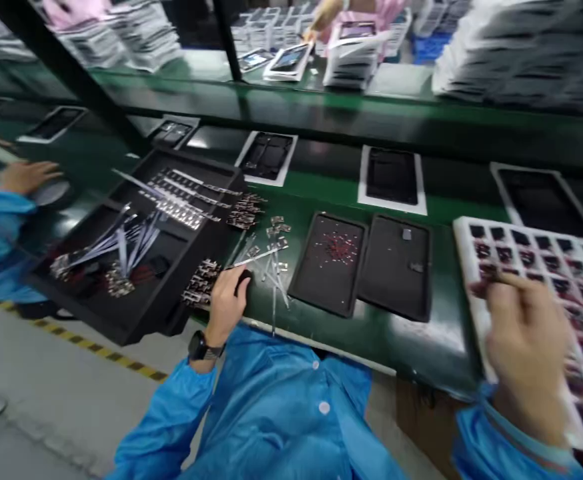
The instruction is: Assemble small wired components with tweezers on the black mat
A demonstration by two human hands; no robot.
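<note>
My left hand [225,303], with a watch on its wrist, is closed on a small black part [243,281] at the near edge of the green bench. By its fingertips lies a pale flat strip [259,257], among loose flex strips and small metal pieces [277,230]. To the right, my right hand [526,340] is over the white compartment tray [464,230]. Its thumb and fingers pinch a small dark reddish part [485,281], blurred by motion. The tray's compartments hold small black parts with red wires.
A black bin [136,320] of flex strips stands left. Two shallow black trays [321,280] lie centrally, one with tiny red pieces. Device shells in white frames [391,177] line the belt. Stacked frames [511,60] fill the shelf behind. A co-worker's hand [29,177] is at left.
</note>
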